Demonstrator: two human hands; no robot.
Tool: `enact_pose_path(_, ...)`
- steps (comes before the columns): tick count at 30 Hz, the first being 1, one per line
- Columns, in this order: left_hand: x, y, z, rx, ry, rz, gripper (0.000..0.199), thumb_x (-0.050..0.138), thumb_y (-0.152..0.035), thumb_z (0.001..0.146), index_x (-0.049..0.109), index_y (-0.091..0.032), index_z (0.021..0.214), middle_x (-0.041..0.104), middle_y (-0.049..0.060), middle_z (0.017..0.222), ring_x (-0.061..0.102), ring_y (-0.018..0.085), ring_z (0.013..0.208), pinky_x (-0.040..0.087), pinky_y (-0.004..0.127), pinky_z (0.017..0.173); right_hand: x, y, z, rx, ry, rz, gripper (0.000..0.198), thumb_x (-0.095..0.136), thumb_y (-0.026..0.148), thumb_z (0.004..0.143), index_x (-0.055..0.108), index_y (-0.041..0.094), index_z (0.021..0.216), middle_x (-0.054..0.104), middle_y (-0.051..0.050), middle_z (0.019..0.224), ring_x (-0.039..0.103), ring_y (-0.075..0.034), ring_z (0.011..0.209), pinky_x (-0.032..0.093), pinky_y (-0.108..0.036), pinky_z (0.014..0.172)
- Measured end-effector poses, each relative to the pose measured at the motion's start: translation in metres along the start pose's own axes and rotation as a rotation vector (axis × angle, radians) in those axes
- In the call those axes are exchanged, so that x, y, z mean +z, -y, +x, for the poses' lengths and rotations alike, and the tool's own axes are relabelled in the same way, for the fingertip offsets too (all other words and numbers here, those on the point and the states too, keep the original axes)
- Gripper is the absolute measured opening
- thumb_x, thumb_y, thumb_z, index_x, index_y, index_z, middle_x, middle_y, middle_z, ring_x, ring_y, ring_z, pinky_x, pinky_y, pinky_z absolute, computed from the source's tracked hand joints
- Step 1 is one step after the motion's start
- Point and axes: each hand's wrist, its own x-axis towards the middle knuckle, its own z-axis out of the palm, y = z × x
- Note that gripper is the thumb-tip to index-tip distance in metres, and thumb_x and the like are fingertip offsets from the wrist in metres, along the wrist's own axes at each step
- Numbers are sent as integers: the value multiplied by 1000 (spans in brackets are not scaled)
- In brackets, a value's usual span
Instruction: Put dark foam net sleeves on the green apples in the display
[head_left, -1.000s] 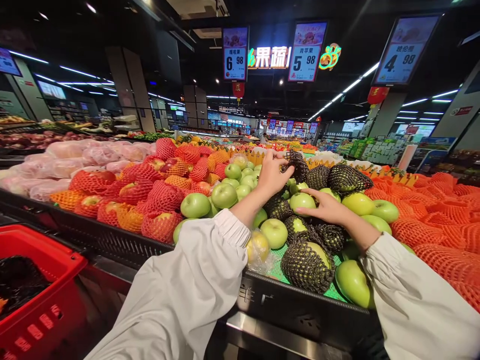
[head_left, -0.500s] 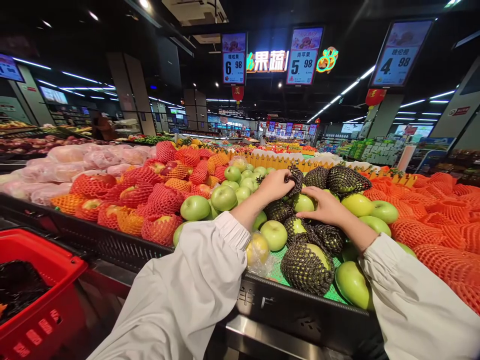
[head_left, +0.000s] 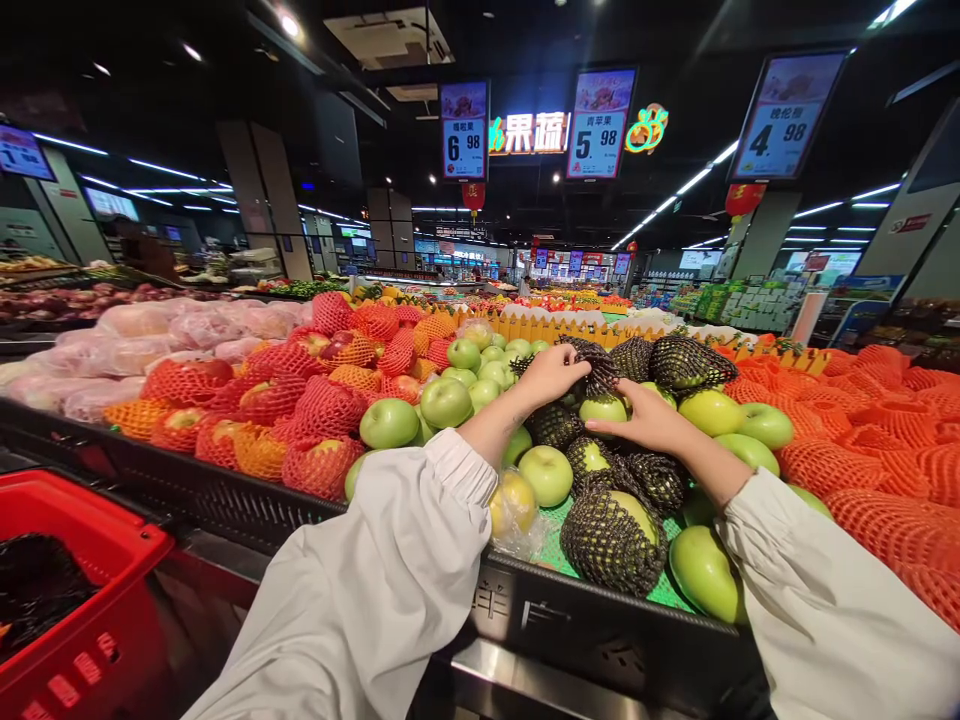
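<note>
- Black net [head_left: 596, 362] sits at frame centre, pinched in the left hand [head_left: 551, 372], whose fingers are closed narrow on its edge; the net looks pulled up off the pile, probably to slip it over or off fruit.
- Right hand [head_left: 649, 418] lies flat just beside it, palm down and fingers spread wide, resting on a green apple [head_left: 602, 408] that lies right under the net; it grips nothing, and seems placed to steady that apple.
- Around both hands, more green apples fill the bin [head_left: 600, 630]: some bare, some wrapped in black nets, likely as padding against bruising. I count about six netted ones near the hands and over a dozen bare; the far ones blur together, so I cannot tell exactly.
- One yellowish apple in a clear bag [head_left: 514, 503] lies at the bin's front edge, lower centre.
- Left of centre, red apples in red and orange nets [head_left: 322, 405] are heaped; too many to count.
- Lower left corner holds one red basket [head_left: 82, 590] with something dark inside.
- Three price signs [head_left: 600, 122] hang across the top of the frame.
</note>
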Motion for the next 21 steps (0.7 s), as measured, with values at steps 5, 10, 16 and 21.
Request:
enact_pose_path(5,-2,-10,2,-152,-19,-608,11,53,-11,83,52,-16,74,55,-2,67,49,11,61,39,24,64,0,3,1,96,-31,183,84,67,71,74,51,17,137,62,-13,133,60,-34,120,44,-52,109)
enact_pose_path(10,-1,-18,-7,-210,209,-715,23,55,-2,76,55,-16,94,59,-3,67,50,9,53,35,22,54,-5,10,1,5,-123,408,87,56,91,68,65,21,119,66,-11,126,58,-35,123,41,-51,112)
enact_pose_path(16,0,-19,-11,-184,280,-606,41,59,3,71,52,-14,107,62,-5,72,56,10,62,43,23,65,-5,6,0,-7,-222,590,88,46,93,72,60,24,125,65,-9,127,58,-32,122,46,-47,108)
enact_pose_path(21,-1,-12,-5,-153,158,-471,31,60,-3,77,58,-14,106,68,3,91,62,14,83,47,24,76,-10,11,-1,94,-192,920,93,14,91,82,57,19,122,67,-15,117,65,-29,106,56,-41,86)
